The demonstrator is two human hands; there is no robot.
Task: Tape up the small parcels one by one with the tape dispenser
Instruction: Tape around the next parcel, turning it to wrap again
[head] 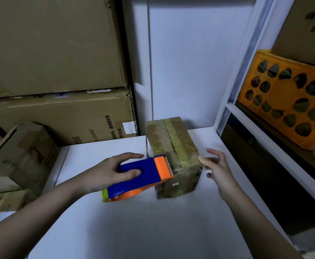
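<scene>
A small parcel (pixel 172 157) stands on the white tabletop (pixel 153 227), near its far right corner and close to the white wall (pixel 190 62). It is brown cardboard, with shiny yellowish tape running lengthwise over its top and down the near face; a small pale mark on that face is too blurred to read. The left hand (pixel 106 172) holds the dispenser (pixel 139 177), fingers over its blue body and thumb pressed on its near side. The orange toothed head of the dispenser rests against the near left top edge of the parcel, and an orange roll core and a yellow-green tab show underneath at the tail end. The right hand (pixel 216 167) is open with fingers spread; its fingertips are at the parcel's right side, but motion blur hides whether they touch. Left of the tabletop, large cartons (pixel 59 53) are stacked against the wall. The lower one bears partial print, "66" and ".com/", some Chinese characters too small to read, and a white label. A smaller box (pixel 22 156) in front shows the letters "RIES". On the right, an orange crate (pixel 287 103) with round cut-outs sits on a white metal shelf (pixel 265 139).
</scene>
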